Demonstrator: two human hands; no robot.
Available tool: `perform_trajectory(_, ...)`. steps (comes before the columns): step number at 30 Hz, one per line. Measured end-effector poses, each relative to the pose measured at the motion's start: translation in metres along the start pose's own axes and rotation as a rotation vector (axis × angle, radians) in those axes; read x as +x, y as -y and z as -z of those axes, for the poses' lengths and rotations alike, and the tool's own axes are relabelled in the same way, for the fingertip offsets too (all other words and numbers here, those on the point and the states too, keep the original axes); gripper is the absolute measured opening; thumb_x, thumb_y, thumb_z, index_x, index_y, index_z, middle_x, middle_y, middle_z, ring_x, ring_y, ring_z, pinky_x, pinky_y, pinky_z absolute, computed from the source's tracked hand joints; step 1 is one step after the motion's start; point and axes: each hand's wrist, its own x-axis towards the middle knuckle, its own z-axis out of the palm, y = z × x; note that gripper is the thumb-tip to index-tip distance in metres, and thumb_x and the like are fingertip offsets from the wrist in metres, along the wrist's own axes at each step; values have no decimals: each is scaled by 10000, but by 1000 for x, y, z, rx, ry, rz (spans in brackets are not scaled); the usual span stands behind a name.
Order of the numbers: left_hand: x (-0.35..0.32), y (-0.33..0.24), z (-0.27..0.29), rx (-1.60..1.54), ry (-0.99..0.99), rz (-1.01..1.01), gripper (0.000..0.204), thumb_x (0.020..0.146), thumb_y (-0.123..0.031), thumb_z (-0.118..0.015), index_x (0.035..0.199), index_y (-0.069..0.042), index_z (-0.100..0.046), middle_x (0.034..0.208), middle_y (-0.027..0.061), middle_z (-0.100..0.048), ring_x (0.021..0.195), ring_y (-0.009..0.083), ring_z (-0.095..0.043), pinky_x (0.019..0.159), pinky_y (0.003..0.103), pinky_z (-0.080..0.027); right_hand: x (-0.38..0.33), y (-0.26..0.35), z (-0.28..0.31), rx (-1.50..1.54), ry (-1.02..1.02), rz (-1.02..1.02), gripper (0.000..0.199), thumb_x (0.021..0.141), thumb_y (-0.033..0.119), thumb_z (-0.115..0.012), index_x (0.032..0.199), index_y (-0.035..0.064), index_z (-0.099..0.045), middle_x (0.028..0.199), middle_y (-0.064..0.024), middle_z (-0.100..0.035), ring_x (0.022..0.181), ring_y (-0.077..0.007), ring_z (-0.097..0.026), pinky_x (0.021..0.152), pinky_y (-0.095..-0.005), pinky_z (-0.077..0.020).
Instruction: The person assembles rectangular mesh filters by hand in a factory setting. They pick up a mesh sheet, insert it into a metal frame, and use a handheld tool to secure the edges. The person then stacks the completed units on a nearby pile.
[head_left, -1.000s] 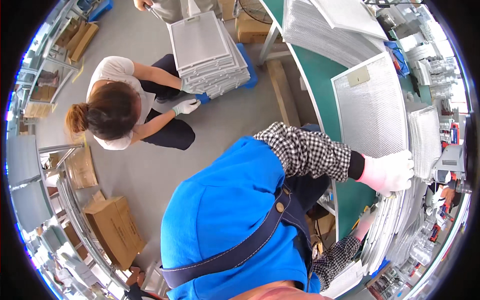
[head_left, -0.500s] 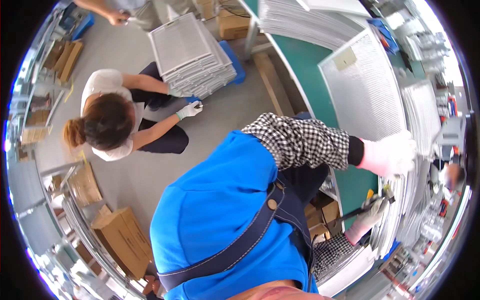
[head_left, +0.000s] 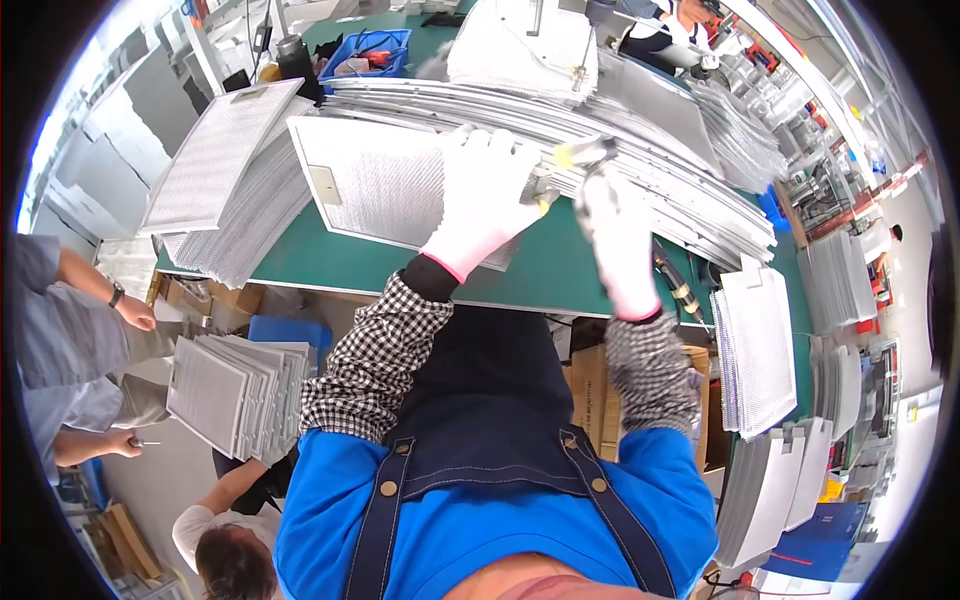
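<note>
My left hand (head_left: pixel 482 200), in a white and pink glove, grips the right side of a framed metal mesh panel (head_left: pixel 385 190). Its fingers are bent and cover that end. Close to the thumb is a small grey and yellow piece that I cannot make out. My right hand (head_left: pixel 617 240), gloved too and blurred by motion, is closed round a hammer (head_left: pixel 588 152) with a yellow end and a dark end. The hammer's head is just right of my left fingers, above a stack of long metal frame strips (head_left: pixel 640 180).
The green bench (head_left: pixel 400 262) also carries mesh panel stacks at left (head_left: pixel 225 170) and right (head_left: pixel 757 350), a blue bin (head_left: pixel 368 52) and a black and yellow driver tool (head_left: pixel 675 275). At left, two people are near a floor stack of panels (head_left: pixel 235 395). Cardboard boxes (head_left: pixel 597 400) sit under the bench.
The view has turned, so the bench now lies across the front of me. Both hands are closer together over it. My right hand still holds the hammer, now beside the left.
</note>
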Motion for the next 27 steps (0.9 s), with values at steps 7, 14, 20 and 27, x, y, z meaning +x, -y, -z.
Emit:
perform_trajectory(7,-3,-10,-3,11,-28,18,400,720,-407,-809,949,-129,-635,931,83,-545,987,311,-539,985,507,-369,69,25,57,-932,372,827,303,922,186,-646,1194,70,-713,1055,-152,-729,958,-275,-705,822,-345,-575)
perform_trajectory(14,-9,-3,-3,-32,-69,-34,431,721,-422,-806,975,-114,-644,986,93,-581,1006,309,-551,941,489,-390,65,84,60,-693,254,756,391,946,233,-636,1271,17,-660,1190,-166,-702,1042,-243,-680,892,-344,-546)
perform_trajectory(20,-9,-7,-12,-84,-69,-58,482,709,-450,-826,1012,-129,-629,998,100,-575,1006,331,-532,932,490,-388,62,-1,80,-732,492,702,348,945,190,-641,1259,43,-674,1215,-107,-712,1047,-275,-688,917,-347,-543)
perform_trajectory(27,-12,-10,-9,7,-59,16,438,754,-400,-792,1021,-99,-616,1002,127,-557,1006,351,-517,909,508,-367,75,29,71,-773,365,1057,301,941,154,-624,1216,65,-706,1147,-111,-726,972,-275,-702,873,-363,-566)
